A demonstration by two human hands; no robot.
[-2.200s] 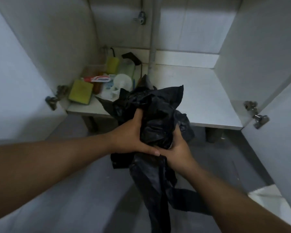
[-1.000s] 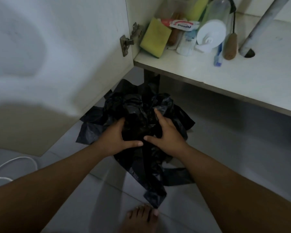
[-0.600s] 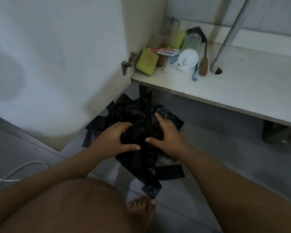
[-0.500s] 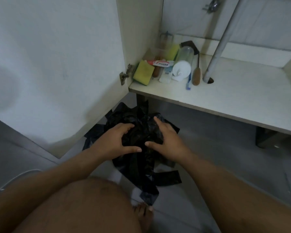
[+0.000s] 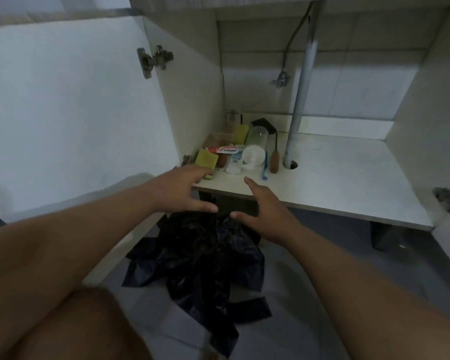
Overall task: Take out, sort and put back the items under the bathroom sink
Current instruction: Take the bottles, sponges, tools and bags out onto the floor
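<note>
— Down on the grey floor (image 5: 322, 255), just in front of the cabinet, what lies there?

— Black plastic bags (image 5: 203, 258), a crumpled heap, spread out below the front edge of the cabinet shelf (image 5: 335, 183).

— And the hands?

— Both hang above the heap. The left hand (image 5: 182, 189) has its fingers spread and straight, reaching toward the shelf edge, thumb pointing right; it grips nothing. The right hand (image 5: 264, 209) is likewise released, fingers extended forward, thumb pointing left toward the other thumb.

— Do the fingers touch the bags?

— The thumbs sit right over the top of the heap in this view; whether they touch the plastic cannot be told. The fingertips lie over the shelf's front edge, away from the bags.

— What stands on the shelf?

— A cluster in the left back corner: a yellow sponge (image 5: 206, 160) just beyond the left fingers, a toothpaste tube (image 5: 225, 149), a clear bottle (image 5: 255, 144) lying on its side, a blue toothbrush (image 5: 265, 167) and a wooden-handled tool (image 5: 274, 159). A grey drain pipe (image 5: 300, 100) passes down through a hole in the shelf beside them.
</note>
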